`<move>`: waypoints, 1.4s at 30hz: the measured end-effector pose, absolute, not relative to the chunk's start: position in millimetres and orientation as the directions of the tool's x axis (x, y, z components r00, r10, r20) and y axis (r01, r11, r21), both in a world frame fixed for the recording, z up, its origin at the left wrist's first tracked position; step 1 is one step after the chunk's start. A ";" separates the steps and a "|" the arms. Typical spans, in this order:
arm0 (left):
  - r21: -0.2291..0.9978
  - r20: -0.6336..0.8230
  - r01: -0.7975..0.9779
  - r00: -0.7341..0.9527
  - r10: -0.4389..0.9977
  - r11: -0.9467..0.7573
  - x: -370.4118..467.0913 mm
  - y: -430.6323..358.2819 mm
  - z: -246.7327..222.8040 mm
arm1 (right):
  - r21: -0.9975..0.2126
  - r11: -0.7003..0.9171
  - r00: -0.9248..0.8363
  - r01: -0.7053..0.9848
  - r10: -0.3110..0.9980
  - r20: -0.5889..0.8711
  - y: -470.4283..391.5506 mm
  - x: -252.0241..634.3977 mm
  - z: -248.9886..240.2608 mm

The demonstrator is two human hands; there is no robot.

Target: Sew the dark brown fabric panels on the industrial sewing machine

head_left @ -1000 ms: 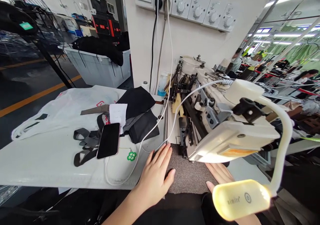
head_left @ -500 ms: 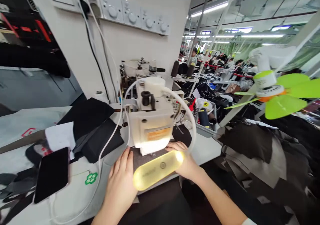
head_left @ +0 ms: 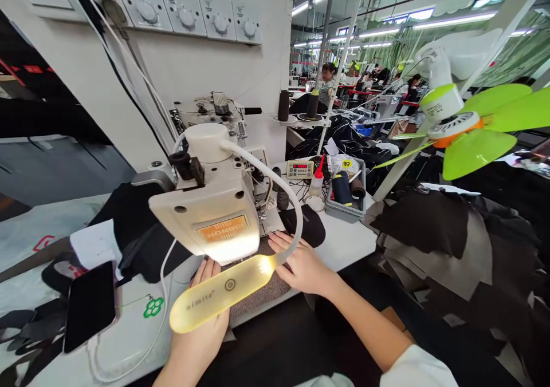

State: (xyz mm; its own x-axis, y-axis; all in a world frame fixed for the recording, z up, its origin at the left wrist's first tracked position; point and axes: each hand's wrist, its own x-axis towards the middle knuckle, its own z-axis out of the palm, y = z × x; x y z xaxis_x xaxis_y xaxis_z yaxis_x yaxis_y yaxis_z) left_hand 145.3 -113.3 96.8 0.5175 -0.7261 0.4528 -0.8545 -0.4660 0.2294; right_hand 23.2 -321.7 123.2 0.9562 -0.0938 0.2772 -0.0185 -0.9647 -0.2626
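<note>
My left hand rests low beside the sewing machine, its fingertips on the cloth at the left of the machine head. Part of that hand is hidden behind a lit yellow lamp on a bent white neck. On the other side, my right hand lies with fingers stretched out on a brown-grey piece of fabric. The fabric spreads over the table edge between both hands. Lamp and machine head hide the needle area.
Left stand a phone, a white paper and dark cloth pieces. Right are a grey bin with thread spools, a red-tipped bottle and a control box. A green-bladed fan hangs at right, above piled fabric.
The view has shifted, so the machine and lamp appear further left. More of the fabric shows between my hands, and my right hand is now further from the machine head. Both stay on the cloth.
</note>
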 end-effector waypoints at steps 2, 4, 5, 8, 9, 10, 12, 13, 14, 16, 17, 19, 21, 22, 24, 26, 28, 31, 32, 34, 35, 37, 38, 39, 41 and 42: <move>0.165 0.428 -0.843 0.529 -0.733 -0.512 144.8 -114.0 96.8 | -0.266 -0.964 0.958 -0.008 -0.084 0.275 -324.2 24.2 123.6; 0.126 0.419 -0.837 0.532 -0.736 -0.533 143.9 -114.5 97.9 | -0.274 -0.962 0.960 0.000 -0.077 0.271 -325.8 25.0 124.0; 0.117 0.422 -0.836 0.531 -0.735 -0.536 143.5 -114.7 98.5 | -0.279 -0.960 0.961 0.002 -0.076 0.267 -326.2 25.3 124.2; 0.101 0.436 -0.832 0.530 -0.728 -0.545 142.8 -115.5 99.9 | -0.293 -0.956 0.961 0.006 -0.075 0.265 -326.6 25.8 124.7; 0.099 0.440 -0.831 0.530 -0.725 -0.548 142.8 -115.9 100.2 | -0.297 -0.955 0.961 0.007 -0.076 0.267 -326.5 25.8 124.8; 0.097 0.443 -0.829 0.532 -0.722 -0.551 142.9 -116.3 100.4 | -0.300 -0.954 0.959 0.008 -0.077 0.271 -326.4 25.7 124.7; 0.095 0.451 -0.829 0.530 -0.718 -0.552 143.1 -117.0 100.8 | -0.303 -0.953 0.957 0.010 -0.078 0.279 -326.1 25.5 124.5; 0.095 0.452 -0.829 0.529 -0.718 -0.551 143.2 -117.2 101.0 | -0.304 -0.953 0.956 0.012 -0.078 0.283 -326.0 25.4 124.3; 0.096 0.454 -0.830 0.528 -0.718 -0.550 143.2 -117.3 101.0 | -0.304 -0.953 0.955 0.014 -0.078 0.287 -325.8 25.2 124.1; 0.101 0.457 -0.830 0.528 -0.716 -0.548 142.9 -117.4 100.8 | -0.304 -0.953 0.953 0.016 -0.077 0.292 -325.6 25.0 123.6; 0.103 0.461 -0.830 0.528 -0.713 -0.548 142.7 -117.3 100.4 | -0.305 -0.952 0.953 0.016 -0.077 0.292 -325.4 24.9 123.5; 0.107 0.471 -0.829 0.529 -0.706 -0.549 142.2 -117.2 99.3 | -0.308 -0.951 0.954 0.013 -0.081 0.290 -325.0 24.8 123.4; 0.110 0.478 -0.827 0.531 -0.700 -0.552 142.1 -117.2 97.9 | -0.313 -0.950 0.953 0.010 -0.086 0.290 -324.7 24.7 123.5; 0.111 0.479 -0.826 0.531 -0.699 -0.552 142.3 -117.3 97.2 | -0.315 -0.949 0.953 0.011 -0.086 0.291 -324.6 24.7 123.5; 0.113 0.479 -0.827 0.531 -0.699 -0.550 143.0 -117.3 95.7 | -0.317 -0.948 0.952 0.014 -0.084 0.294 -324.9 25.0 123.0; 0.113 0.473 -0.829 0.529 -0.704 -0.547 144.0 -116.8 94.3 | -0.315 -0.949 0.952 0.014 -0.083 0.294 -325.7 25.6 121.7; 0.113 0.465 -0.831 0.528 -0.711 -0.544 144.6 -115.8 93.1 | -0.311 -0.950 0.952 0.013 -0.084 0.295 -326.6 26.2 119.7; 0.115 0.451 -0.839 0.522 -0.725 -0.532 144.6 -114.4 91.9 | -0.303 -0.953 0.951 0.012 -0.082 0.297 -327.5 27.0 117.1; 0.119 0.449 -0.840 0.521 -0.726 -0.530 144.4 -114.2 91.9 | -0.302 -0.953 0.951 0.013 -0.082 0.299 -327.7 27.0 116.6; 0.126 0.445 -0.839 0.525 -0.726 -0.530 144.0 -114.4 92.6 | -0.304 -0.953 0.949 0.018 -0.079 0.304 -327.7 27.0 116.6; 0.130 0.441 -0.835 0.531 -0.723 -0.534 143.8 -114.7 93.2 | -0.305 -0.952 0.949 0.022 -0.077 0.307 -327.6 26.9 116.8; 0.132 0.426 -0.828 0.543 -0.723 -0.544 143.4 -115.4 94.6 | -0.310 -0.950 0.947 0.027 -0.075 0.312 -327.4 26.8 117.2; 0.129 0.420 -0.826 0.546 -0.725 -0.548 143.2 -115.8 95.2 | -0.312 -0.950 0.946 0.028 -0.075 0.314 -327.3 26.8 117.2; 0.123 0.414 -0.825 0.548 -0.727 -0.552 143.0 -116.1 95.7 | -0.315 -0.949 0.945 0.028 -0.078 0.318 -327.2 26.9 116.9; 0.110 0.408 -0.825 0.546 -0.732 -0.554 142.5 -116.4 96.0 | -0.322 -0.946 0.941 0.030 -0.082 0.330 -327.1 27.1 115.9; 0.107 0.405 -0.824 0.547 -0.733 -0.556 142.2 -116.4 95.8 | -0.324 -0.946 0.938 0.034 -0.082 0.338 -326.9 27.1 115.2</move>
State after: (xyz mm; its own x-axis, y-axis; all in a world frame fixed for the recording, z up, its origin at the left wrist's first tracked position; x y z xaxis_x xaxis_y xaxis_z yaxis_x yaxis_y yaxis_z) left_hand 142.2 -116.4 95.8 0.5472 -0.7326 0.4048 -0.8240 -0.5565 0.1067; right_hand 27.1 -326.9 115.2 0.9377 -0.0822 0.3376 0.0336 -0.9456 -0.3235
